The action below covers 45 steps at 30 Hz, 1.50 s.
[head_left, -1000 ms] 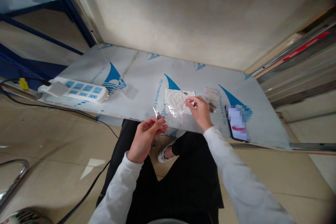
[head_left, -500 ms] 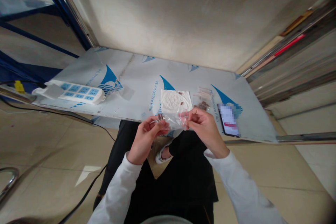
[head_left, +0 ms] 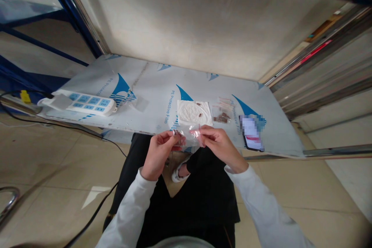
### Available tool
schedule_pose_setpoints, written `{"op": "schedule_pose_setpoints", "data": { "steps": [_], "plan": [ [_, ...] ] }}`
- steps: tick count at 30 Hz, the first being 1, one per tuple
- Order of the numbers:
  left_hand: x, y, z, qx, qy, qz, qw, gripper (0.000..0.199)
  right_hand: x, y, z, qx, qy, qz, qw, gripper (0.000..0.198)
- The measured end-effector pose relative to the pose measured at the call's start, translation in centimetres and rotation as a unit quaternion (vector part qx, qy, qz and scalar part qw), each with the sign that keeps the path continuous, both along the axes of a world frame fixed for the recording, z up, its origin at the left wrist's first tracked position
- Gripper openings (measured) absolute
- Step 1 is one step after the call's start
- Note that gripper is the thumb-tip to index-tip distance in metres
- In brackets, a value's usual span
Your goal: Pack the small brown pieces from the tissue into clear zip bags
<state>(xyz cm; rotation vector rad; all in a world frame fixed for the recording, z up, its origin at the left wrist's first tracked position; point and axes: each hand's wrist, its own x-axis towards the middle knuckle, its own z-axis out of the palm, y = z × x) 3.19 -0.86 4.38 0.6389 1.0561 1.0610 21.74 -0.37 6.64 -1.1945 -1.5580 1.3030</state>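
Note:
A small clear plastic bag [head_left: 190, 135] with a reddish strip along its right end is stretched between both hands, over the table's front edge. My left hand [head_left: 161, 148] pinches its left end, where small dark bits show by the fingertips. At the red-edged end, my right hand [head_left: 219, 143] grips the bag between thumb and fingers. Just behind lies a white paper pad [head_left: 193, 112] with two small brown pieces on it. Another clear bag [head_left: 223, 110], holding several brown pieces, rests to the right of the pad.
A phone [head_left: 251, 133] lies on the film-covered table [head_left: 151, 100] at the right. On the left is a white power strip [head_left: 87, 102] with a cable, and crumpled clear plastic [head_left: 135, 102] beside it. A wall [head_left: 186, 23] closes off the back.
My right hand has shifted slightly left and down, uncovering more of the bag of brown pieces. My left hand stays nearly in place, still holding the clear bag.

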Motion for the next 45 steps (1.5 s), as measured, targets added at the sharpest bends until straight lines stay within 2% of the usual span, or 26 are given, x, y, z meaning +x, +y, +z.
{"op": "schedule_pose_setpoints", "data": {
  "steps": [2,5,10,15,20,27,31,37,41,45],
  "plan": [
    [0.1,0.0,0.0,-0.003,0.013,-0.010,1.000,0.024,0.0,-0.1,-0.3,-0.029,0.003,-0.016,0.999,0.020],
    [0.2,0.1,0.0,0.010,0.011,-0.023,1.000,0.025,-0.2,-0.2,-0.9,-0.077,0.021,-0.038,0.996,0.030],
    [0.3,0.0,-0.3,0.022,-0.013,-0.040,0.999,0.025,-0.2,-0.2,-1.8,-0.047,0.029,-0.031,0.998,0.022],
    [0.2,-0.1,-0.8,0.015,-0.024,-0.047,0.998,0.024,-0.3,-0.2,-1.8,-0.077,0.054,-0.035,0.995,0.021],
    [0.3,0.0,-1.1,0.016,-0.021,-0.048,0.999,0.026,-0.2,-0.2,-1.9,-0.028,0.020,-0.024,0.999,0.021],
    [0.2,0.1,-1.0,0.003,-0.018,-0.057,0.998,0.029,0.3,-0.4,-2.7,-0.072,0.039,-0.042,0.996,0.031],
    [0.2,0.1,-0.9,-0.002,-0.001,-0.066,0.998,0.029,0.5,-0.5,-3.2,-0.073,0.037,-0.037,0.996,0.034],
    [0.4,-0.2,-1.3,-0.005,-0.029,-0.073,0.997,0.032,0.5,-0.6,-3.4,-0.014,-0.008,-0.034,0.999,0.027],
    [0.6,-0.2,-1.6,-0.010,-0.038,-0.069,0.997,0.031,0.5,-0.8,-3.1,0.066,-0.056,-0.044,0.995,0.023],
    [0.7,-0.3,-1.7,-0.021,-0.070,-0.068,0.995,0.027,0.5,-1.0,-2.9,0.175,-0.087,-0.044,0.980,0.015]
  ]
}}
